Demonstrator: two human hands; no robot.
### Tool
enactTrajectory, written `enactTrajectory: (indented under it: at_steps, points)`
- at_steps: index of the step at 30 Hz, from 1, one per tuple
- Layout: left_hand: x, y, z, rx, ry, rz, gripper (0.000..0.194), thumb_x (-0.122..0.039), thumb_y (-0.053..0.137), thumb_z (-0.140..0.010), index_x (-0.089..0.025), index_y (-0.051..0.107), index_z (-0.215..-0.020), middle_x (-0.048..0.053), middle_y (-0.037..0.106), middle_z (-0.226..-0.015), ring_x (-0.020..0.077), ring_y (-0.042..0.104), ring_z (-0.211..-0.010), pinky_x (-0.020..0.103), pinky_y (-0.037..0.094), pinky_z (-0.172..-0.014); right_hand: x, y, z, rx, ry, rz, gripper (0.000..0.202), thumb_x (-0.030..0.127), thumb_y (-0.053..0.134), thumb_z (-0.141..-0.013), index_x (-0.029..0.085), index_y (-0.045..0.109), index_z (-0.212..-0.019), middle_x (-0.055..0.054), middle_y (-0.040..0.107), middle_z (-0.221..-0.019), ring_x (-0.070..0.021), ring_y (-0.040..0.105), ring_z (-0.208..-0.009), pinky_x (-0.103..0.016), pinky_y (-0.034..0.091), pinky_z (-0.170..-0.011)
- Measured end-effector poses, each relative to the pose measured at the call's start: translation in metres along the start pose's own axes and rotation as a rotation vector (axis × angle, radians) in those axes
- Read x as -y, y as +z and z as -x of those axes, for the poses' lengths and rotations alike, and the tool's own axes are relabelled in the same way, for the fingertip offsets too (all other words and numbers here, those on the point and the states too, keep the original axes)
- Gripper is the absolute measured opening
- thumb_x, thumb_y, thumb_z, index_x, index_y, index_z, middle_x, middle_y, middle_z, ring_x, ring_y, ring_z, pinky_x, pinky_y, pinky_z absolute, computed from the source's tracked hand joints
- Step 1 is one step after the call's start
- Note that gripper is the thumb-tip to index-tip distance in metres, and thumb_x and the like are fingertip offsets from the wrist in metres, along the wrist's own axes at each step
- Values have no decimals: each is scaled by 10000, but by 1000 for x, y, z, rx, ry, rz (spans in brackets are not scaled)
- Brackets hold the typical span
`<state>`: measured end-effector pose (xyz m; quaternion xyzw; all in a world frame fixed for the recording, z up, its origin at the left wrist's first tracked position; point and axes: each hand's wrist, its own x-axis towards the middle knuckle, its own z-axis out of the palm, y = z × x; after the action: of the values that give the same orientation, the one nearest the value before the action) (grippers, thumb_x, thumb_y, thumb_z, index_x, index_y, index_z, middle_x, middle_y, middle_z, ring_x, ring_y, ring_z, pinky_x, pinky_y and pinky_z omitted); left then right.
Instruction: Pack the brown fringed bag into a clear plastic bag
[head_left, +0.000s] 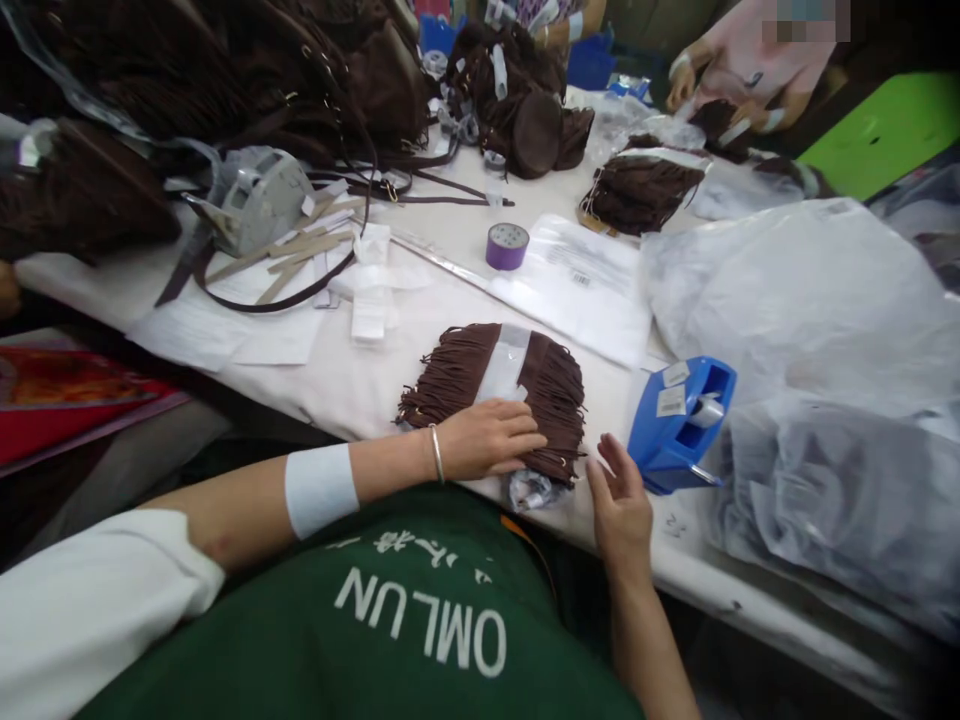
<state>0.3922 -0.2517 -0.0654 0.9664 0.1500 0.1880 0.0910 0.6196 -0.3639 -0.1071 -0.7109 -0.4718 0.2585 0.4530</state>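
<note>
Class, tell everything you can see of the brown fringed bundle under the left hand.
The brown fringed bundle looks like suede, its thin strands loose at both sides. A pale, shiny band crosses its middle. It lies on the white tabletop, the left hand resting on its near part. Crumpled clear plastic shows at its near edge.

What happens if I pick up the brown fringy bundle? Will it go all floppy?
The brown fringy bundle would probably dangle at its edges, because the strips there look thin and loose. Its middle may stay together better, since a pale band runs across it. It probably wouldn't roll, as it lies wide and flattish.
</note>
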Motion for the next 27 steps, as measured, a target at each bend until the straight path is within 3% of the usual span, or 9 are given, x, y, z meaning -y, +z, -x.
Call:
enactTrajectory:
  at_steps: [3, 7, 9, 11, 15, 22, 27]
  points:
    - [-11, 21, -7, 83, 40, -77, 269, -294, 543, -873, -133, 587, -1083, 111, 625, -990, 225, 546, -986, 353, 448, -875, 6, 4, 21, 129, -184, 134, 572, 409, 565, -837, 242, 391, -1356, -85, 429, -1392, -249, 417, -1265, -471, 359, -1051]
    - [-6, 35, -6, 44, 53, -124, 201, -257, 465, -911, -144, 608, -996, 97, 627, -914, 196, 559, -922, 320, 457, -821, 5, 10, 30, 311, -480, 376, 770, 428, 664, -765, 244, 290, -1412, -87, 275, -1487, -304, 153, -1389, -559, 229, -1098]
    - [-6, 37, -5, 13, 57, -136, 203, -245, 444, -920, -147, 613, -971, 89, 630, -883, 184, 565, -895, 308, 461, -801, 1, 13, 30, 324, -577, 455, 718, 413, 659, -775, 261, 325, -1393, -78, 311, -1472, -314, 131, -1392, -591, 219, -1086]
    - [-7, 36, -4, -18, 56, -151, 207, -239, 434, -923, -146, 615, -960, 84, 633, -864, 176, 571, -874, 300, 466, -787, -1, 17, 28, 241, -630, 467, 601, 394, 633, -803, 265, 395, -1340, -72, 396, -1423, -301, 176, -1384, -586, 235, -1080]
    - [-10, 34, -4, -96, 48, -183, 219, -239, 427, -924, -138, 615, -977, 72, 645, -872, 165, 578, -854, 288, 479, -776, 2, 30, 24, 32, -600, 411, 542, 417, 637, -796, 221, 447, -1265, -90, 487, -1333, -282, 262, -1354, -534, 287, -1072]
    - [-9, 35, 3, -239, 119, -215, 209, -265, 472, -917, -150, 605, -1030, 52, 665, -923, 149, 586, -852, 272, 486, -776, 10, 56, 12, -112, -463, 495, 597, 405, 615, -786, 189, 421, -1308, -122, 526, -1233, -280, 441, -1170, -482, 334, -998]
    - [-11, 38, 7, -219, 117, -192, 197, -248, 497, -911, -135, 600, -1035, 55, 656, -928, 163, 583, -879, 298, 469, -795, 8, 53, 6, -92, -465, 545, 578, 396, 576, -801, 199, 420, -1322, -114, 537, -1190, -274, 454, -1125, -455, 328, -971]
